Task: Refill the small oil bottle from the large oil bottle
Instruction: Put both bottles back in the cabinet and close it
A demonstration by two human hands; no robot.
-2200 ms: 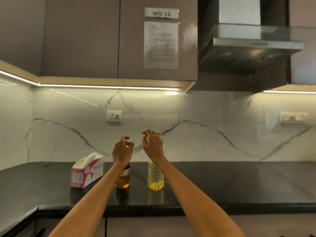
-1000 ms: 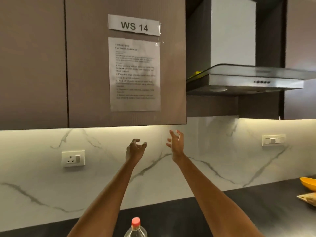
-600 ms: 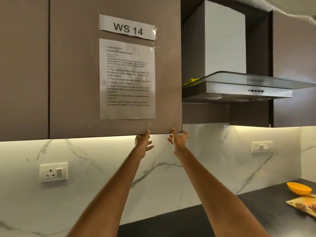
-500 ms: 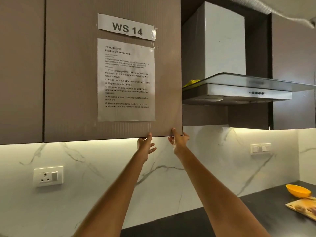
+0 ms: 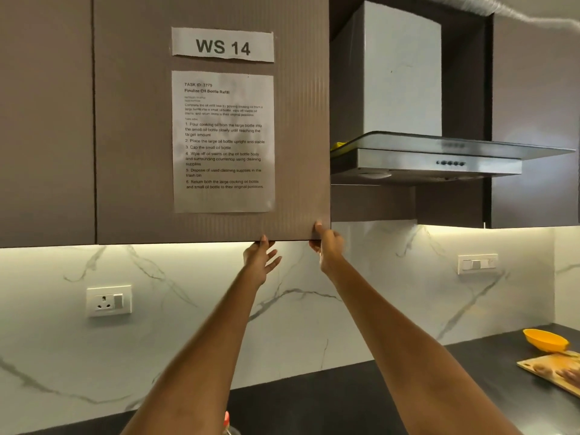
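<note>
Oil bottle cap [image 5: 226, 416] barely shows below; both hands have risen from the bottles to the cabinet door [image 5: 213, 227], right hand [image 5: 324, 246] gripping its corner, left hand [image 5: 260, 255] loosely open beneath, pouring not begun.

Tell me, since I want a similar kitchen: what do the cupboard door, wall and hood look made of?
Cupboard door: probably matte brown laminate, finely ribbed. Wall: glossy white marble or marble-look slab, grey veins. Hood: brushed steel, seemingly with a glass rim on top.
</note>
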